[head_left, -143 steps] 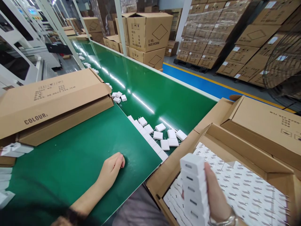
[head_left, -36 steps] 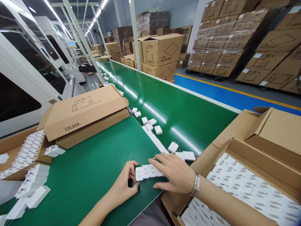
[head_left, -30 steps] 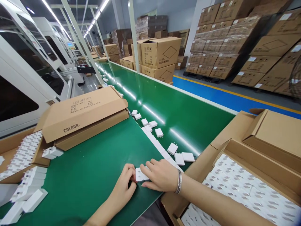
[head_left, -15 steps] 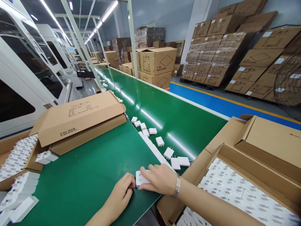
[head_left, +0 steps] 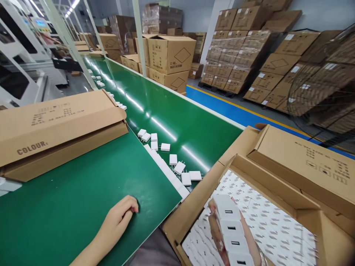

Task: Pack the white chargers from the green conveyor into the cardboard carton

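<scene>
A row of several white USB chargers (head_left: pixel 232 228), sockets facing up, is gripped in my right hand (head_left: pixel 216 232), thumb and fingers along its two sides. The row is over the open cardboard box (head_left: pixel 301 202) at the right, above packed white chargers with metal prongs (head_left: pixel 266 218). My left hand (head_left: pixel 122 214) rests on the green tabletop (head_left: pixel 91 192), fingers curled in, with nothing visible in it. Loose white chargers (head_left: pixel 165 147) lie on the green conveyor belt (head_left: pixel 191 129) beyond the tabletop's white edge.
At left, a cardboard box lid (head_left: pixel 63 125) marked COLOUR lies on the table, with white chargers (head_left: pixel 9 185) by its near corner. Stacked cartons (head_left: pixel 172 55) stand beyond the belt. A fan (head_left: pixel 313 92) and pallets of boxes (head_left: pixel 235 48) are at the right.
My right hand has moved right, from the tabletop edge to over the open box, and the charger row now shows in it. My left hand stays on the table. The view has turned right.
</scene>
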`<state>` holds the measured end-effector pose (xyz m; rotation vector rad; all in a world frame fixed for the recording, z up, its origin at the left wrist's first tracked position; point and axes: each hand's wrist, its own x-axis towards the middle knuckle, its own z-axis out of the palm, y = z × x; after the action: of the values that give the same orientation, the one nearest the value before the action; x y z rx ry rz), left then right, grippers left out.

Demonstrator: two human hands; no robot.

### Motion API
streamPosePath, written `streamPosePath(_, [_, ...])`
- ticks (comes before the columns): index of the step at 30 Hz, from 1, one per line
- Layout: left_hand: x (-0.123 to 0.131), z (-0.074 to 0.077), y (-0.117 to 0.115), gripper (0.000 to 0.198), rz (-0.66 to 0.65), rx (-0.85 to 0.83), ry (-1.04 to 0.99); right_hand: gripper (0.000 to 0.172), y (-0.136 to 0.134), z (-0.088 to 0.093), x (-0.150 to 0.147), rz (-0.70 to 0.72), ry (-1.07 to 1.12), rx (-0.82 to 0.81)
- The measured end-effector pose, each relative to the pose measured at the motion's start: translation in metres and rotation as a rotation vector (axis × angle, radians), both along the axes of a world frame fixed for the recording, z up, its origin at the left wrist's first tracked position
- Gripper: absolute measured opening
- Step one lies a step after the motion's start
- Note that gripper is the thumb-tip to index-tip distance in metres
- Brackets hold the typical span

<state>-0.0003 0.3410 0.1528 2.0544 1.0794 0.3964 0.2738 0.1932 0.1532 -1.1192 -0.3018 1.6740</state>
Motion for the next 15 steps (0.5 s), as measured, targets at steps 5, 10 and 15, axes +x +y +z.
streamPosePath(5, [-0.008, -0.017, 0.003, 0.024, -0.027, 0.041, -0.009, 0.051, 0.003, 0.008, -0.003, -0.14, 0.23, 0.031])
streamPosePath(10, [-0.01, -0.02, 0.007, 0.025, -0.059, 0.097, -0.068, 0.052, -0.001, 0.006, -0.004, -0.139, 0.363, 0.034])
streamPosePath(15, [-0.006, -0.006, 0.002, 0.026, -0.011, 0.078, -0.117, 0.049, -0.005, 0.007, -0.005, -0.154, 0.483, 0.034])
